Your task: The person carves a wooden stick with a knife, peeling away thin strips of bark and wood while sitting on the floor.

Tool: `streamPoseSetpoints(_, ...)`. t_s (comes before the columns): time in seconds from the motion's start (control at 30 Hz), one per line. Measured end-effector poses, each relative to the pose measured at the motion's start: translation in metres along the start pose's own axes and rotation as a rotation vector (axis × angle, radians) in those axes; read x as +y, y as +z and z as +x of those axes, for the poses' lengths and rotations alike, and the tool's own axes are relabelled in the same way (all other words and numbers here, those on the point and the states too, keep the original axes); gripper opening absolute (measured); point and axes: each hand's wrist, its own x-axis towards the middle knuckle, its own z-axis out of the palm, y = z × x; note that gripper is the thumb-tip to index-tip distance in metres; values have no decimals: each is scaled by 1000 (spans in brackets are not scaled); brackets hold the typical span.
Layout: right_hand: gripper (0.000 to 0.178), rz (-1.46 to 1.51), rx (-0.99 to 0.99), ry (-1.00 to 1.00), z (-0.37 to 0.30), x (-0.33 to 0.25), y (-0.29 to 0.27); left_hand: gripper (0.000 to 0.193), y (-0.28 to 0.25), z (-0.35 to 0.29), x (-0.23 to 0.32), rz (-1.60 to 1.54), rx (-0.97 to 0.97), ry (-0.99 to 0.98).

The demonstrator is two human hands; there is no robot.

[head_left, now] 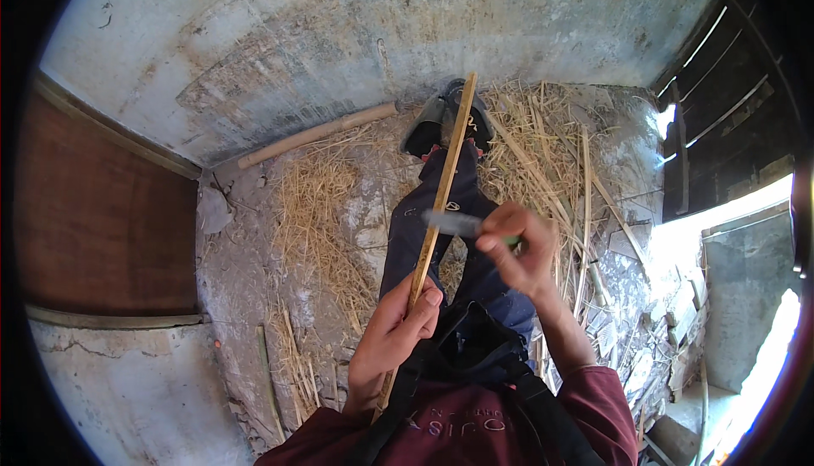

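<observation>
My left hand [392, 330] is closed round the lower part of a long, thin bamboo strip [447, 171]. The strip slants up and away from my lap, over my legs, its far end above my shoes. In my right hand [524, 250] is a knife [455, 223] with a green-looking handle, mostly hidden by the fingers. Its blade, slightly blurred, lies across the strip about midway along; whether it bites into the strip I cannot tell. A small pale curl [453, 206] shows beside the strip just beyond the blade.
Shavings [314, 203] litter the floor on both sides of my outstretched legs. Several long strips [585, 212] lie to the right. A pole [318, 133] rests along the foot of the stained wall [339, 33]. Rubble [678, 313] is heaped at the right, and a brown panel [102, 212] stands left.
</observation>
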Motion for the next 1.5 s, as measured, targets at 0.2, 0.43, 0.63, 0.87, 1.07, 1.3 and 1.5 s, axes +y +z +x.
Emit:
streamPoseSetpoints(0.2, 22, -113, -178, -134, -7, -17, 9, 21, 1, 1, 5, -183, -97, -117)
streamPoseSetpoints(0.43, 22, -118, -214, -211, -12, -30, 22, 28, -5, -1, 3, -81, -96, -148)
streamPoseSetpoints(0.63, 21, -130, -214, -214, -18, -32, 28, 35, -8, -5, -1, -77, -128, -123)
streamPoseSetpoints(0.87, 18, -150, -202, -182, -18, -32, 29, 49, -2, -4, 2, 154, -84, 45)
streamPoseSetpoints(1.07, 17, -92, -176, -144, -15, -30, 31, 47, -3, -3, -8, 110, -52, 53)
streamPoseSetpoints(1.3, 19, -67, -156, -169, -11, -23, 33, 43, -3, -2, -6, 103, -37, 43)
streamPoseSetpoints(1.5, 19, -87, -152, -198, -9, -21, 36, 37, -2, -4, 0, 84, -13, 16)
